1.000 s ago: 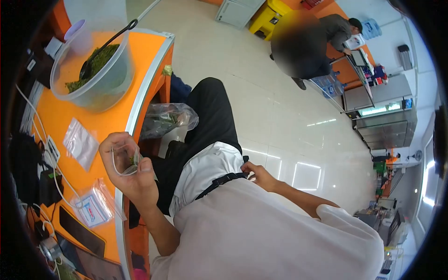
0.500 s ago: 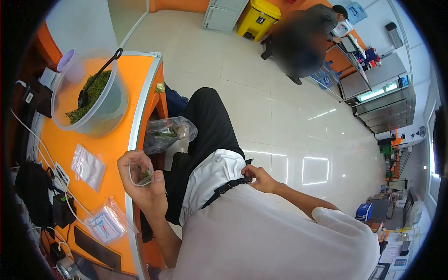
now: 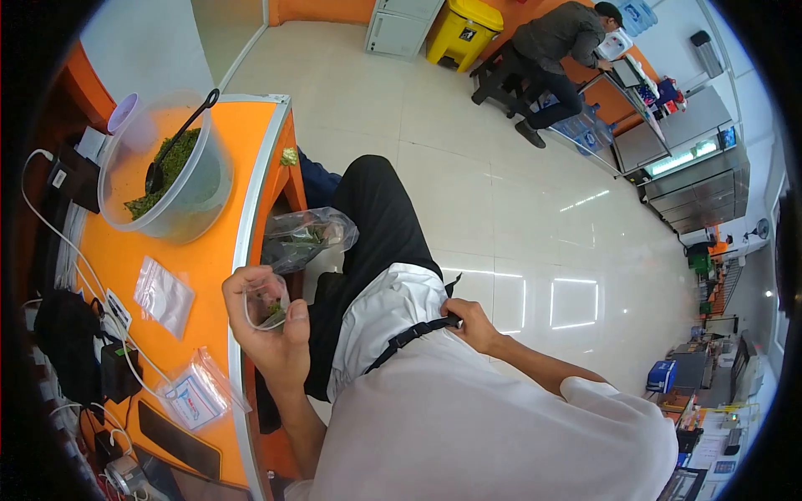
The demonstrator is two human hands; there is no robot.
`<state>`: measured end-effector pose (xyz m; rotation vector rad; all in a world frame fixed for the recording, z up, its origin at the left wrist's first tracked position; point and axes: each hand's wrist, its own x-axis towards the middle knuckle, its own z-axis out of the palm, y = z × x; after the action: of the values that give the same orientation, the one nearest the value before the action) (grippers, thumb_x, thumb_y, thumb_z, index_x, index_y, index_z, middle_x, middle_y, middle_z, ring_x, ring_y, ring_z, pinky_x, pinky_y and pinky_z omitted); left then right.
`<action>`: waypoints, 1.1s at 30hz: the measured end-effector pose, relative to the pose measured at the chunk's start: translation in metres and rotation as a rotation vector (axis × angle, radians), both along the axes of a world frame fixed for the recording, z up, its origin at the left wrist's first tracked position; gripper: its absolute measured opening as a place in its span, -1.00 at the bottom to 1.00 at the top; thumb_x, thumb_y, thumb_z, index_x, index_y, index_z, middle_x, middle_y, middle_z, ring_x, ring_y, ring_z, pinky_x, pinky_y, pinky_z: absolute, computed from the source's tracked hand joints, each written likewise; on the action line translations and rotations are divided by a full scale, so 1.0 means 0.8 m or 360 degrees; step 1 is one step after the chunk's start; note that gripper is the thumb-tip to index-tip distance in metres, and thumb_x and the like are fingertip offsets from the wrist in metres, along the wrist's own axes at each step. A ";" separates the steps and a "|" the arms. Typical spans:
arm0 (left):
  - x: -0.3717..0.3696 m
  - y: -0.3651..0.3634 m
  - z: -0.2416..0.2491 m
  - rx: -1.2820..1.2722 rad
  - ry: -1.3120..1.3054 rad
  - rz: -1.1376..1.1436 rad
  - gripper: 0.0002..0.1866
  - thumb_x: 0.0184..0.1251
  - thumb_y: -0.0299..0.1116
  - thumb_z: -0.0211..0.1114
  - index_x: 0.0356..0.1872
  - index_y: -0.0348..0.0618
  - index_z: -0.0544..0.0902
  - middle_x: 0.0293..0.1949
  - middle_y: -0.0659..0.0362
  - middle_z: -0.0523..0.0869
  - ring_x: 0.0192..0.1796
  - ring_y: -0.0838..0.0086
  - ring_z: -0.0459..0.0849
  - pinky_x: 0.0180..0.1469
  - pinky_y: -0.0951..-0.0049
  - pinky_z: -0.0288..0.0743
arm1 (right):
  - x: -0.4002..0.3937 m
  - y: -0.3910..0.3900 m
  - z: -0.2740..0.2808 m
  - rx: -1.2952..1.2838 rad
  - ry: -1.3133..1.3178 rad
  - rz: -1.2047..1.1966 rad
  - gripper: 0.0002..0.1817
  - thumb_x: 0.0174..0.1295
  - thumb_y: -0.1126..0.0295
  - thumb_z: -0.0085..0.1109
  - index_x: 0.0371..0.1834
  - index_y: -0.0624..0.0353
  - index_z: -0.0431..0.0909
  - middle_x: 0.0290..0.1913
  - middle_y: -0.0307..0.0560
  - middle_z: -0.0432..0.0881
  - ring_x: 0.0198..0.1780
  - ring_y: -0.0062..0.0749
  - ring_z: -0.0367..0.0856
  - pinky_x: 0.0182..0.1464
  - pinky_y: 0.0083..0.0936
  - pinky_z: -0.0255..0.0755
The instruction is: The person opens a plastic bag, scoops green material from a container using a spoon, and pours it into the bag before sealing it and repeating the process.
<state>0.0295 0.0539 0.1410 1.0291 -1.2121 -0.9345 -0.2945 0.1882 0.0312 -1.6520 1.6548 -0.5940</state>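
Observation:
My left hand is curled round a small clear bag with a little green leafy stuff inside, beside the orange table's edge. My right hand is closed on the black strap at my waist. A larger clear plastic bag with green bits lies near my knee. On the orange table stands a translucent tub of chopped green leaves, with a black ladle in it. Two packs of small clear bags, one plain and one printed, lie nearer me.
A phone, cables and a black adapter crowd the table's near left part. A yellow bin stands by a grey locker. Another person sits on a stool at the upper right, beside a metal rack.
The view has shifted slightly. My left hand has turned a little, with the small bag showing wider. My right hand is still at the strap.

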 end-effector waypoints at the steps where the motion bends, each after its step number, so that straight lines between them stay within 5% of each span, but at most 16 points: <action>1: -0.001 0.000 -0.001 0.0007 -0.0011 0.0008 -0.48 0.23 -0.31 0.45 0.17 -0.18 0.49 -0.19 0.21 0.43 -0.15 0.52 0.45 -0.02 0.50 0.40 | 0.001 0.002 0.004 0.0030 0.0036 0.0023 -0.70 0.07 0.59 0.38 -0.16 0.25 0.49 -0.36 0.08 0.58 -0.39 -0.09 0.55 -0.28 -0.30 0.45; 4: -0.007 -0.002 -0.002 -0.0018 -0.0016 -0.0016 -0.48 0.20 -0.37 0.49 0.17 -0.19 0.51 -0.16 0.22 0.46 -0.13 0.53 0.47 -0.01 0.51 0.41 | 0.003 0.010 0.034 0.0163 -0.0021 0.0045 -0.72 0.03 0.57 0.36 -0.21 0.27 0.47 -0.44 0.15 0.54 -0.43 0.05 0.56 -0.31 -0.22 0.43; 8: -0.019 -0.004 -0.005 0.0024 0.0005 -0.0180 -0.48 0.12 -0.43 0.56 0.11 -0.19 0.55 -0.17 0.23 0.52 -0.14 0.55 0.49 -0.04 0.51 0.45 | 0.008 0.011 0.075 0.0353 -0.0062 0.0097 -0.70 0.07 0.53 0.43 -0.21 0.27 0.47 -0.44 0.15 0.57 -0.45 -0.03 0.57 -0.35 -0.23 0.43; 22: -0.061 -0.008 -0.034 -0.0041 -0.0259 -0.0207 -0.44 0.00 -0.45 0.58 0.08 -0.20 0.55 -0.22 0.22 0.52 -0.21 0.57 0.50 -0.12 0.52 0.46 | -0.038 0.001 0.040 0.0286 -0.0153 0.0146 -0.67 0.12 0.59 0.49 -0.17 0.26 0.47 -0.31 0.01 0.65 -0.34 -0.27 0.61 -0.22 -0.37 0.52; 25: -0.071 -0.015 -0.042 -0.0113 -0.0327 -0.0153 -0.40 -0.02 -0.46 0.61 0.10 -0.19 0.54 -0.22 0.22 0.51 -0.21 0.54 0.48 -0.11 0.51 0.45 | -0.057 -0.049 0.062 0.0359 -0.0344 0.0457 -0.59 0.14 0.57 0.49 0.02 0.26 0.52 -0.24 0.01 0.69 -0.27 -0.21 0.71 -0.17 -0.31 0.59; 28: -0.083 -0.026 -0.043 -0.0138 -0.0370 -0.0074 -0.31 -0.02 -0.36 0.69 0.16 -0.18 0.51 -0.18 0.15 0.54 -0.18 0.42 0.53 -0.10 0.40 0.49 | -0.067 -0.138 0.133 0.0852 0.0025 0.0792 -0.36 0.21 0.51 0.48 0.39 0.24 0.50 -0.08 0.04 0.77 -0.05 -0.13 0.80 -0.05 -0.27 0.64; 31: -0.092 -0.032 -0.038 -0.0135 -0.0487 0.0058 -0.18 -0.04 -0.26 0.76 0.24 -0.19 0.46 -0.11 0.05 0.57 -0.13 0.26 0.60 -0.07 0.26 0.54 | -0.027 -0.208 0.147 0.0292 0.0114 0.0737 -0.50 0.23 0.52 0.46 0.27 0.30 0.60 -0.06 0.05 0.77 -0.08 -0.21 0.79 -0.03 -0.31 0.64; 33: -0.097 -0.038 -0.035 -0.0173 -0.0576 0.0137 -0.11 -0.08 -0.26 0.78 0.28 -0.19 0.42 -0.06 0.02 0.55 -0.10 0.22 0.60 -0.05 0.23 0.54 | 0.024 -0.237 0.152 -0.0134 -0.0551 0.0594 -0.63 0.25 0.52 0.46 0.12 0.35 0.68 -0.09 0.05 0.76 -0.15 -0.24 0.78 -0.04 -0.36 0.63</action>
<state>-0.0484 0.0236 0.1127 1.1854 -1.4864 -0.6233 -0.2749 -0.0015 0.1526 -1.7453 1.0557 -0.7175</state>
